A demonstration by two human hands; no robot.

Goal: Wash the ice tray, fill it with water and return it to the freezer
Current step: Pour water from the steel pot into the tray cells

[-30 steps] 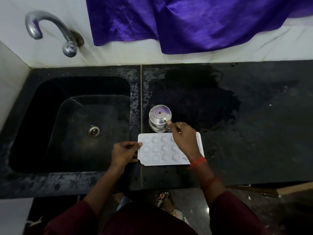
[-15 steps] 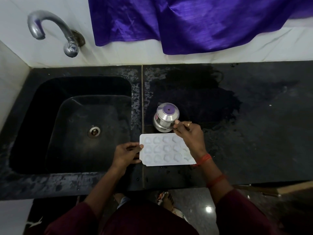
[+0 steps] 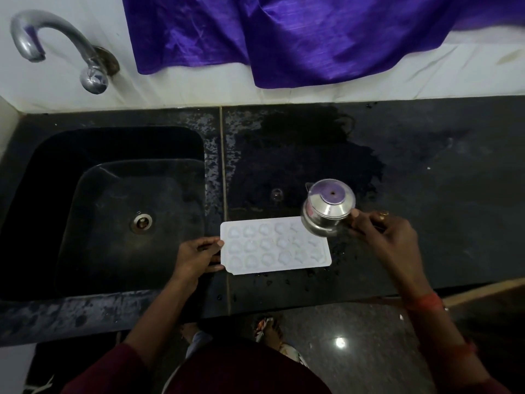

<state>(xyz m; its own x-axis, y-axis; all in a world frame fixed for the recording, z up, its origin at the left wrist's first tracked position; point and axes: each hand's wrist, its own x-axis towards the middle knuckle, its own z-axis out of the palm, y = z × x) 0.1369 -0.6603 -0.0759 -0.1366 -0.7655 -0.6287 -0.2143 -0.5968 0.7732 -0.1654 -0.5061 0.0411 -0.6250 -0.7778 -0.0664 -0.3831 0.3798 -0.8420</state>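
Head view: right hand [image 3: 386, 237] gripping tilted jug [image 3: 326, 210].

From my remote feed: purple cloth [image 3: 298, 38] drapes a white tiled wall [image 3: 199, 86] above the wet black desk [image 3: 426, 172], sink [image 3: 113, 223] left.

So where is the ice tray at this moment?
The ice tray lies flat on the black counter, just right of the sink, with the left hand at its left edge.

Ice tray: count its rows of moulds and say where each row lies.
3 rows run lengthwise along the ice tray: one by its far edge, one down the middle, one by its near edge. The steel jug in the right hand covers the far row's right end.
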